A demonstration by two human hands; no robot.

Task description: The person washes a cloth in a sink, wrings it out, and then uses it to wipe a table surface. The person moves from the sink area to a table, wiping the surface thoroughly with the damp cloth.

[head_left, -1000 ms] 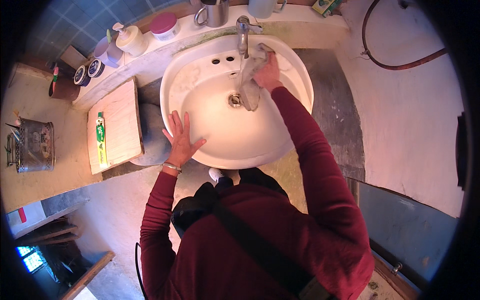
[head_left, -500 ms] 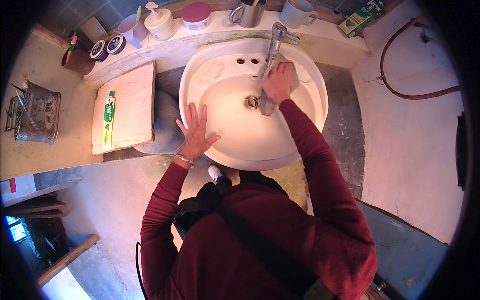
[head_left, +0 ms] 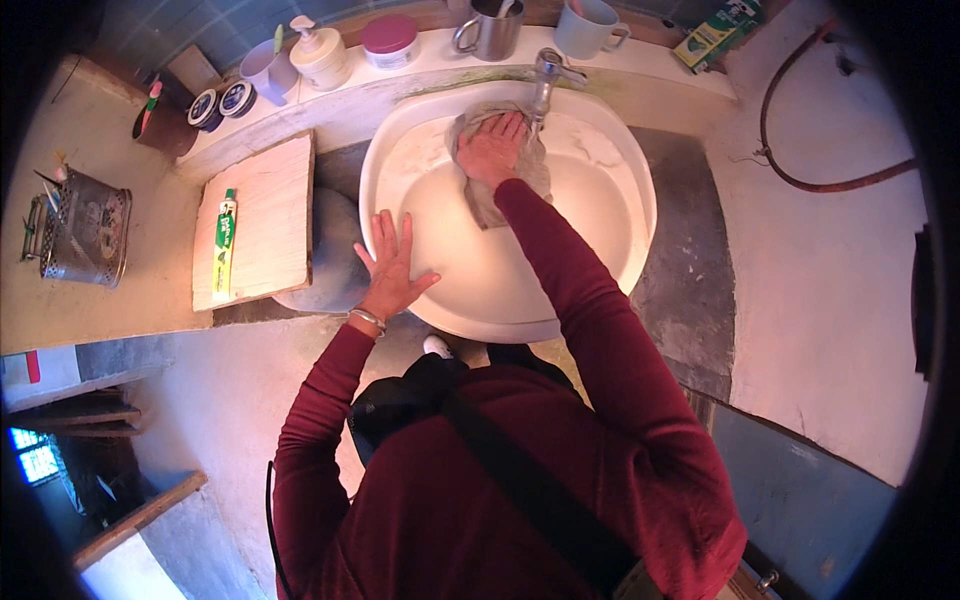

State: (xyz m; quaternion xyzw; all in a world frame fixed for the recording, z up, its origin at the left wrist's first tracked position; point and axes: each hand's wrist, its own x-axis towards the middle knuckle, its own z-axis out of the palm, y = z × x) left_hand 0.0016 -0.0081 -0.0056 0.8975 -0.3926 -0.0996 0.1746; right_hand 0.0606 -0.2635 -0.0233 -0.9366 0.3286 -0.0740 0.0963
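Head view, rumpled cloth (head_left: 484, 206) (dull grey-brown), right fingers (head_left: 509, 128) flat atop, left fingers (head_left: 405, 234) spread wide

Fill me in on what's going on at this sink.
The person's right hand lies flat on a greyish cloth at the back of the white sink, beside the faucet. The left hand is spread over the sink's left rim. To the left, a green-and-yellow tube lies on a wooden board.
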